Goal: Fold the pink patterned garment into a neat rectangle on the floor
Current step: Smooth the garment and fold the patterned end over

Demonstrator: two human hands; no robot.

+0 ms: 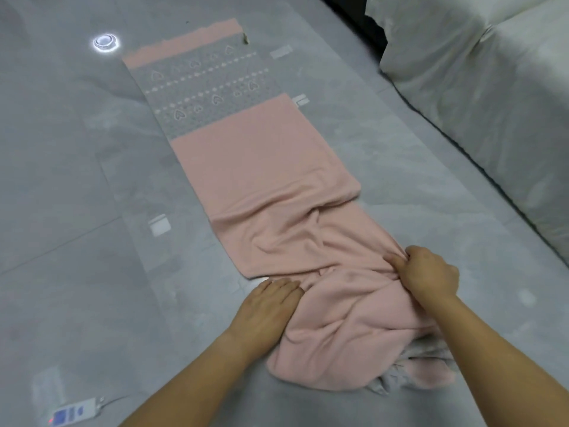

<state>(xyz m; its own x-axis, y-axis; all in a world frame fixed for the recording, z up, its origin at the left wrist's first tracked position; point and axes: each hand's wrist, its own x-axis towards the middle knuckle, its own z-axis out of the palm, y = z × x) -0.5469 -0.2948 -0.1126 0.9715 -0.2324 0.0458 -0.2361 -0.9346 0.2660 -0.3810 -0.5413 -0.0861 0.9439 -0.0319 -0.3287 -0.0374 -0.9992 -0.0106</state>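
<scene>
The pink garment (261, 167) lies as a long strip on the glossy grey floor (61, 180), running from upper left to lower right. Its far end carries a grey band with pink hearts and dotted lines (203, 90). The near end is bunched and wrinkled, with some grey fabric showing underneath at the bottom right. My left hand (271, 306) rests at the garment's left edge, its fingertips tucked under or against a fold. My right hand (428, 272) pinches a fold of pink cloth at the right edge.
A white covered sofa or mattress (480, 87) runs along the right side. A white power strip with a red light (69, 414) lies at the lower left. A ceiling light reflects on the floor (105, 42). A small brownish scrap (245, 38) sits by the garment's far corner.
</scene>
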